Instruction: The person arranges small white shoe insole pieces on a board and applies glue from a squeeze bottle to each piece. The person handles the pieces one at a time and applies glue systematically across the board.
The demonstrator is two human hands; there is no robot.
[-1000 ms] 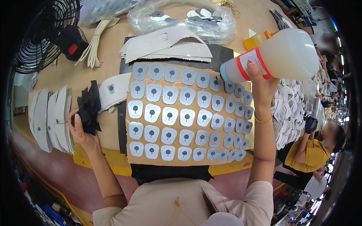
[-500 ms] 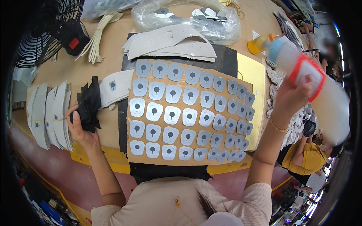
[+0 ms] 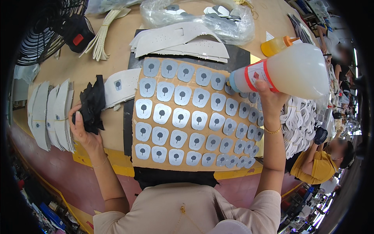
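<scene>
In my right hand [image 3: 269,99] is a large translucent squeeze bottle [image 3: 306,72] with a red-bordered label and a blue cap. It is tipped over, its narrow tip above the far right part of a cardboard sheet [image 3: 165,167]. Rows of small grey patches [image 3: 180,117], each with a dark tree-like mark, cover that sheet. The tip hides part of one patch; whether liquid comes out cannot be seen. My left hand [image 3: 86,136] is closed on a crumpled black cloth [image 3: 92,105], left of the sheet. Beside the cloth lies a pale curved piece [image 3: 126,84] bearing one patch.
Bundled pale pieces [image 3: 58,117] stand at the left, below a black fan [image 3: 43,31]. Pale cut panels [image 3: 183,41] and a plastic bag [image 3: 243,33] lie beyond the sheet. An orange-yellow bottle [image 3: 272,46] and white strips [image 3: 298,124] are at the right, near another person [image 3: 315,167].
My right hand has swung the bottle leftward, bringing its tip over the patches. My left hand stays on the black cloth, almost unmoved.
</scene>
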